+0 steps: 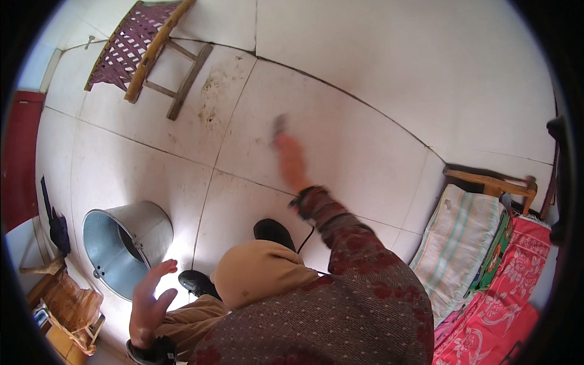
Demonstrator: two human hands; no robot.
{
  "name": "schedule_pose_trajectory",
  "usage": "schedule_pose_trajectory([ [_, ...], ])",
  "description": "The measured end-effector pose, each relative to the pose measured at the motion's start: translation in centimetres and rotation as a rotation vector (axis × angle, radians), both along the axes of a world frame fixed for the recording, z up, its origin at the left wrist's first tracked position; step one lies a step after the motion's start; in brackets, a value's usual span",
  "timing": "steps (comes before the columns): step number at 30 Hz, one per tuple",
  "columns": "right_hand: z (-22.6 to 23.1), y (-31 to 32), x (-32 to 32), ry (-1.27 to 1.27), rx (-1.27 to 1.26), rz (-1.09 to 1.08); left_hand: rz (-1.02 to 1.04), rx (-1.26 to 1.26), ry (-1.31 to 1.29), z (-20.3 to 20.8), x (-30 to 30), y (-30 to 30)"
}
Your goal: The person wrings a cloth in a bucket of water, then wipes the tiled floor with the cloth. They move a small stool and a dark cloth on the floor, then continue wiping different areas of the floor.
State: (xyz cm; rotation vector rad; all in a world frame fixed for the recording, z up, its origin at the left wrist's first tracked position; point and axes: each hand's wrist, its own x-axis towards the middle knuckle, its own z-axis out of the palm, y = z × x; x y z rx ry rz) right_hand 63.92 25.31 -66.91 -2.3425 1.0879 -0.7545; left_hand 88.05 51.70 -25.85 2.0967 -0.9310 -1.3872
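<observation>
Grey and smeared by blur, a small thing (pixel 280 123) shows at the far end of the right hand (pixel 291 159), out over the pale floor tiles (pixel 340 176); whether the fingers close on it, I cannot tell. The left hand (pixel 152 299) is empty, thumb and fingers spread, near the rim of a metal bucket (pixel 155 228). Brown smears (pixel 210 100) mark the floor beside a purple-strapped wooden stool (pixel 131 45). At right lie a striped cloth (pixel 456 237) and a red floral one (pixel 496 304).

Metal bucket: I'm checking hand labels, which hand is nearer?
Left. The left hand is beside the metal bucket; the right hand is farther off, to the bucket's right.
</observation>
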Motion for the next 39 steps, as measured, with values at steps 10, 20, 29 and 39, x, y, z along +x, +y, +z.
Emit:
schedule_pose_trajectory([
  [10, 2.9, -1.6, -2.3, -0.462, 0.735, 0.303, -0.17, -0.054, -0.178, -2.9, 1.0, -0.9],
  [20, -1.8, -17.9, -13.8, 0.113, -0.173, -0.57, -0.152, 0.033, -0.213, -4.9, 1.8, 0.3],
  [29, 1.9, 7.7, 18.5, -0.189, 0.239, 0.756, -0.277, -0.118, -0.292, -3.7, 1.6, -2.8],
  [39, 1.2, -10.7, -10.2, -0.505, 0.496, -0.394, -0.221, -0.078, -0.265, -3.7, 2.8, -0.9],
])
